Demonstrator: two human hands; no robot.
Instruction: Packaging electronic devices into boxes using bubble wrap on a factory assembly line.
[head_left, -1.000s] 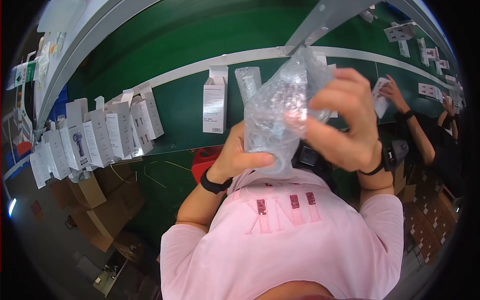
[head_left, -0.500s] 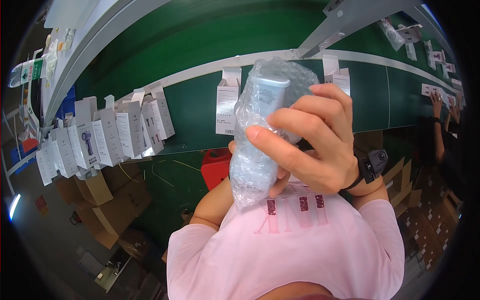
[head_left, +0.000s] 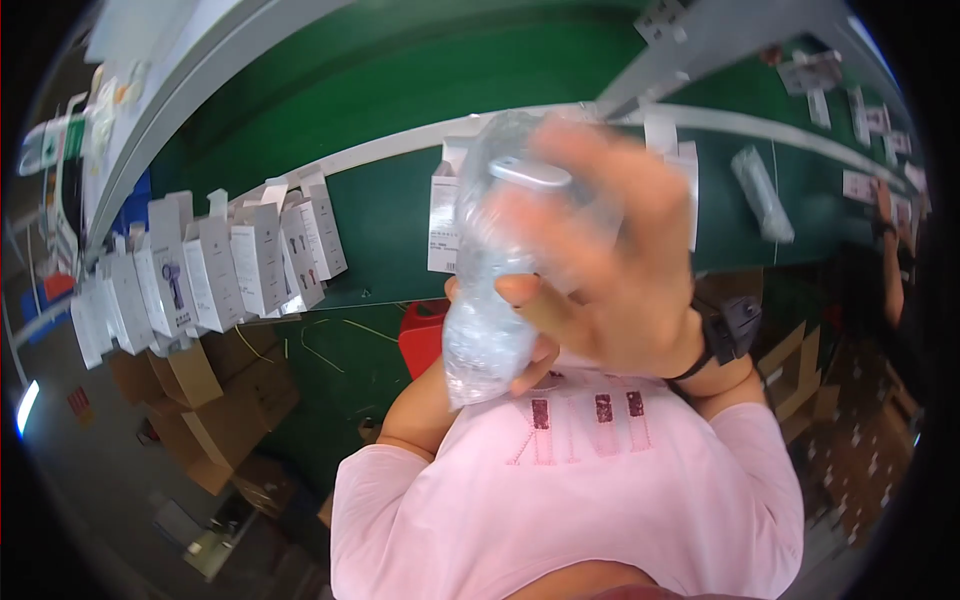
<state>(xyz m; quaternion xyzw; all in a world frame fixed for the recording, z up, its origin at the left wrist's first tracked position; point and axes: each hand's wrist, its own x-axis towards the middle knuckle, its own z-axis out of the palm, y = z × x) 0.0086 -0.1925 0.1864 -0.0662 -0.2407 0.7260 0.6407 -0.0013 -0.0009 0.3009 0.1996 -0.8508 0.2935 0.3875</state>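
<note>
A clear bubble-wrap pouch (head_left: 490, 300) with a pale, slim object inside is held up close to the camera, in front of a green conveyor belt (head_left: 400, 215). The right hand (head_left: 610, 270), motion-blurred, wraps its fingers across the pouch's front. The left hand (head_left: 530, 372) is mostly hidden behind the pouch; only fingertips show beneath, touching it. What the pouch contains is hard to make out. White cartons (head_left: 215, 270) stand in a row on the belt's left. Brown cardboard boxes (head_left: 200, 400) sit below.
</note>
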